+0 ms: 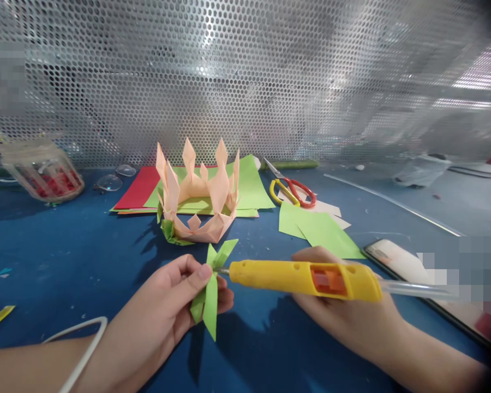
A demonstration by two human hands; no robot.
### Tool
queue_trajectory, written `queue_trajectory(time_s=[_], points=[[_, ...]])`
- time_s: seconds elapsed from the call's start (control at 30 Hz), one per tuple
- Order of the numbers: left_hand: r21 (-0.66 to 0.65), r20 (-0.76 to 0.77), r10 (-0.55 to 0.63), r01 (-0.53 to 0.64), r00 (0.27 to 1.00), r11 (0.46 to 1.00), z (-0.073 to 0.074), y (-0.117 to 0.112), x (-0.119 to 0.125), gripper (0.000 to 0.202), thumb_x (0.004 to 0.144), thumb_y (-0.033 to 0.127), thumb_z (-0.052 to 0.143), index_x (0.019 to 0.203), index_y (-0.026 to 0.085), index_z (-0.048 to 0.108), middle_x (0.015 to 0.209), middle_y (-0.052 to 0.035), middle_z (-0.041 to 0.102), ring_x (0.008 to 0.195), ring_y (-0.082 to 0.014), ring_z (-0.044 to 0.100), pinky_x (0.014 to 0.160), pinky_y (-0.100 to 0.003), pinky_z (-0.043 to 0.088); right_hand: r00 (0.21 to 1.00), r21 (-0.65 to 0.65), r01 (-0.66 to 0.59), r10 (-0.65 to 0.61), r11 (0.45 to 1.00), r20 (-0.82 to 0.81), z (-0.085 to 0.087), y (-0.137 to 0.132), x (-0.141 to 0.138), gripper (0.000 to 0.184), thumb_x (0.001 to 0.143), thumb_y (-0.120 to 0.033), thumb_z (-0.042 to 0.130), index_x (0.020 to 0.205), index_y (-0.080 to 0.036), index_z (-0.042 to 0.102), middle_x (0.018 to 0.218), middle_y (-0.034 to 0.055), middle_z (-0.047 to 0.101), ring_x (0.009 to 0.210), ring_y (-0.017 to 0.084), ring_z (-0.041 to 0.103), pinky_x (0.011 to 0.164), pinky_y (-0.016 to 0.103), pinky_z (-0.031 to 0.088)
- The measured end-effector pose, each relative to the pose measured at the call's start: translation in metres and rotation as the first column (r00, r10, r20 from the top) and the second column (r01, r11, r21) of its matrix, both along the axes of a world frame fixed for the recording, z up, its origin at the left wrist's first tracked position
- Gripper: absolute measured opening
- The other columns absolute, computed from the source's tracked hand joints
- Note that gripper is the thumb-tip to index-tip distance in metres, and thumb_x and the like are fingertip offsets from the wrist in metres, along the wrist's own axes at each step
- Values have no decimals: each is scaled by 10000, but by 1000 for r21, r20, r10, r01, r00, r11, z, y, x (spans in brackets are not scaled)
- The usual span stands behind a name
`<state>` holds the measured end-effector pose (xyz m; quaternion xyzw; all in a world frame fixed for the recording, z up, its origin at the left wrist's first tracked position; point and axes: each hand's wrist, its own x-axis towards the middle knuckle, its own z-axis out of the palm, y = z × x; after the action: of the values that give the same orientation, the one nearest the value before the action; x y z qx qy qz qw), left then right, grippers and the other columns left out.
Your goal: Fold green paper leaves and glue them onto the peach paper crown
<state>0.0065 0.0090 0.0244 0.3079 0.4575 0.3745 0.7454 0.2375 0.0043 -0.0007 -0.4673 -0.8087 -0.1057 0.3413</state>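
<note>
My left hand [175,300] pinches a folded green paper leaf piece [210,292] between thumb and fingers, low in the middle of the view. My right hand [343,311] grips a yellow glue gun [306,278] held level, its nozzle touching the centre of the green piece. A clear glue stick [413,289] pokes out of the gun's back end. Just beyond, a pink folded paper lotus [198,199] with green leaves under it stands on the blue table [65,256].
Red and green paper sheets [249,185] lie behind the lotus. Red and yellow scissors [290,188] and green paper pieces [319,229] lie to the right, a phone [396,262] further right. A glass jar [41,169] lies at the left. A white cord [82,338] runs over my left arm. Perforated metal wall [245,76] behind.
</note>
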Motion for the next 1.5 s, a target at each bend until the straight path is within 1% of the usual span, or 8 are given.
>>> queue_trajectory(time_s=[0.3,0.5,0.7,0.83,0.97,1.13,1.4,1.5], points=[[-4,3,13,-13,1000,1000,-2,0,-1,256,969,163,494,737,137,597,758,-32,680,805,-142,676,847,-264,573,997,-51,21,-24,998,-76,1,5,2,72,818,-170,479,810,-236,506,504,-54,615,424,146,640,381,198,448],[-20,1,24,-23,1000,1000,2,0,2,288,970,117,471,711,136,597,731,-4,671,766,-129,687,777,-210,581,999,-44,-16,14,999,-40,1,2,-2,48,831,-210,500,830,-256,487,578,-78,627,410,112,616,410,196,449],[-3,-24,11,-11,1000,1000,-1,-1,0,271,970,147,485,721,133,590,746,-32,672,805,-145,675,831,-254,581,997,-55,10,-14,998,-73,2,4,0,65,825,-181,471,824,-234,509,545,-49,629,442,136,646,399,189,468],[-1,-20,19,-19,1000,1000,-1,-1,-1,248,967,164,497,742,135,596,767,-38,674,820,-153,672,836,-262,580,996,-42,23,-27,999,-87,2,5,1,65,791,-164,477,799,-221,508,595,-22,647,440,137,634,426,201,492],[-10,-23,22,-23,999,1000,0,-1,0,267,971,148,479,734,134,600,760,-40,673,818,-151,677,831,-252,578,997,-60,6,-10,998,-80,2,5,-1,64,806,-176,488,782,-231,509,541,-47,624,435,128,640,394,176,464],[2,-4,15,-15,1000,1000,0,-1,0,266,978,140,465,758,135,615,761,-29,673,798,-135,678,840,-259,579,997,-79,-24,18,997,-72,2,2,-3,54,813,-200,495,791,-247,508,561,-67,632,411,109,617,414,176,464],[7,-10,19,-19,1000,1000,0,0,1,252,970,162,493,739,133,588,776,-46,674,814,-149,671,827,-253,572,990,-55,97,-102,994,-102,2,6,-1,62,772,-209,475,757,-240,526,613,-2,676,463,174,648,451,249,508],[6,-20,9,-9,1000,1000,-1,-1,-1,248,972,171,490,747,135,586,783,-49,681,815,-155,680,790,-230,571,982,-38,152,-155,988,-111,2,7,-1,122,736,-210,462,622,-252,461,487,-13,612,377,169,592,385,249,466]])
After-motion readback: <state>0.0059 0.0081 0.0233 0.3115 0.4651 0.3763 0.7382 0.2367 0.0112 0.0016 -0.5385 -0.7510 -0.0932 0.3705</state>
